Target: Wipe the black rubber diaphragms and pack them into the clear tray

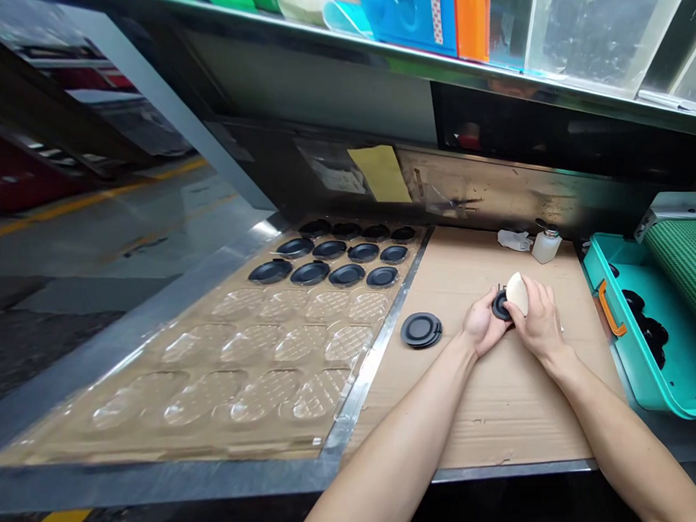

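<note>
My left hand (480,324) grips a round black plastic part (500,305) by its edge, above the cardboard. Against that part's right side, my right hand (537,317) pinches a cream-coloured pad (516,293), perhaps a sponge or folded cloth. Left of my hands lies a small stack of black round parts (422,329) on the cardboard sheet (491,418). Farther left, a clear blister tray (253,364) has black parts in its far rows, while bare pockets show in its near rows. My fingers cover some of the held part.
A teal bin (653,363) with an orange handle, holding black parts, stands at the right beside a green conveyor belt (688,254). A white pump bottle (546,243) and crumpled white tissue (514,239) sit at the back. A shelf edge (389,53) overhangs the bench.
</note>
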{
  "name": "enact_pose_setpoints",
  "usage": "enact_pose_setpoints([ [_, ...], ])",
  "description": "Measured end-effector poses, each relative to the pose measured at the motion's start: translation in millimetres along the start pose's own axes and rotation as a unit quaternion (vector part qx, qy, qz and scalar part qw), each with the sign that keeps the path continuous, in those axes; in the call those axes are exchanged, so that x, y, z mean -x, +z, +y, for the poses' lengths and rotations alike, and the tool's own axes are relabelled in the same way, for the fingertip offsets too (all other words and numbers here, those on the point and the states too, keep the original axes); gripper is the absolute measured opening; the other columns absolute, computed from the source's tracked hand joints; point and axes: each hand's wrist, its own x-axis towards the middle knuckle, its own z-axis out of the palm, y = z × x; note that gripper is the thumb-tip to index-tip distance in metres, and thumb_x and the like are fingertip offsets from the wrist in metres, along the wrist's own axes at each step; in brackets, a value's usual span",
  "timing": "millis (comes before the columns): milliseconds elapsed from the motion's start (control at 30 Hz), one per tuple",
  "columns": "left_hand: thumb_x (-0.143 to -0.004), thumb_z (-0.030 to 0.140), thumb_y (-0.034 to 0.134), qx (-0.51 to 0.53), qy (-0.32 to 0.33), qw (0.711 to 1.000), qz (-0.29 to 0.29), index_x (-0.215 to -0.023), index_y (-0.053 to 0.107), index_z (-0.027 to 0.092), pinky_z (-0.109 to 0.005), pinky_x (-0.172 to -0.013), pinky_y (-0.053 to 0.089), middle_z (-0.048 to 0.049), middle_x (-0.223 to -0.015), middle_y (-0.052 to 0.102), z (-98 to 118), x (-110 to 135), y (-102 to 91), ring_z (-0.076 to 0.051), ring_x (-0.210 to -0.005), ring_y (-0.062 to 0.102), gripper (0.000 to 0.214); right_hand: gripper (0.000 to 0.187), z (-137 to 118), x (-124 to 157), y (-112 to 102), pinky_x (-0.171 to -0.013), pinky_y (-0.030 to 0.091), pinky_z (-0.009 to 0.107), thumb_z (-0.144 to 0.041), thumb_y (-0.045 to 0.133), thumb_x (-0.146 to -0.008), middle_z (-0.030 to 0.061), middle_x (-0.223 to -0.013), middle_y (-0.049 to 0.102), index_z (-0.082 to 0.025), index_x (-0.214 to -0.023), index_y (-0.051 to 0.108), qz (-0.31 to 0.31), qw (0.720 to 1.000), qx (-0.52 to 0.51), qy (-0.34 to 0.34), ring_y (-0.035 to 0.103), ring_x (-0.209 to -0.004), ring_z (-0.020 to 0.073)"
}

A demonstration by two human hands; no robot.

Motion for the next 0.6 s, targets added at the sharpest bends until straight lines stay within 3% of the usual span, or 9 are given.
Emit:
enact_pose_setpoints([
  [100,-0.105,0.034,0.034,0.003,0.000,1.000,-0.012,-0.118,0.069,0.009,-0.046,-0.112,0.045,-0.0172,-0.121,0.073,1,1,1.2,-0.028,-0.122,0.064,0.045,0.050,-1,3,-8,-0.092,0.049,0.042,-0.048,0.063,-0.092,0.0165,-0.119,0.066,-0.016,-0.129,0.056,-0.013,0.998,-0.035,0.060,0.059,-0.109,0.0297],
  [200,-0.105,0.033,0.036,0.010,0.008,1.000,-0.001,-0.119,0.068,0.008,-0.045,-0.112,0.045,-0.0179,-0.121,0.072,2,2,1.8,-0.029,-0.122,0.065,0.043,0.043,-7,8,-19,-0.082,0.050,0.035,-0.045,0.060,-0.093,0.0116,-0.117,0.069,-0.021,-0.128,0.056,-0.082,0.991,-0.066,0.086,0.066,-0.096,0.0255],
  [300,-0.105,0.035,0.037,0.013,0.028,0.999,0.022,-0.119,0.066,0.009,-0.047,-0.113,0.043,-0.0182,-0.121,0.072,1,2,1.9,-0.028,-0.119,0.066,0.041,0.031,-13,10,-27,-0.070,0.048,0.030,-0.042,0.054,-0.095,0.0038,-0.099,0.073,-0.027,-0.121,0.060,-0.143,0.980,-0.086,0.111,0.066,-0.075,0.0207],
  [467,-0.105,0.036,0.038,-0.010,0.034,0.999,0.015,-0.114,0.067,0.011,-0.047,-0.113,0.043,-0.0186,-0.122,0.071,-3,1,2.1,-0.028,-0.116,0.068,0.039,0.026,-18,7,-26,-0.063,0.045,0.025,-0.044,0.052,-0.094,0.0013,-0.085,0.072,-0.022,-0.098,0.065,-0.114,0.966,-0.187,0.138,0.063,-0.069,0.0162],
  [600,-0.103,0.035,0.041,-0.009,0.018,0.999,0.026,-0.106,0.069,0.011,-0.048,-0.111,0.044,-0.0192,-0.123,0.071,-4,1,-0.4,-0.030,-0.115,0.068,0.037,0.026,-15,2,-30,-0.057,0.043,0.024,-0.043,0.056,-0.090,-0.0004,-0.070,0.068,-0.019,-0.090,0.067,-0.214,0.942,-0.221,0.135,0.060,-0.060,0.0151],
])
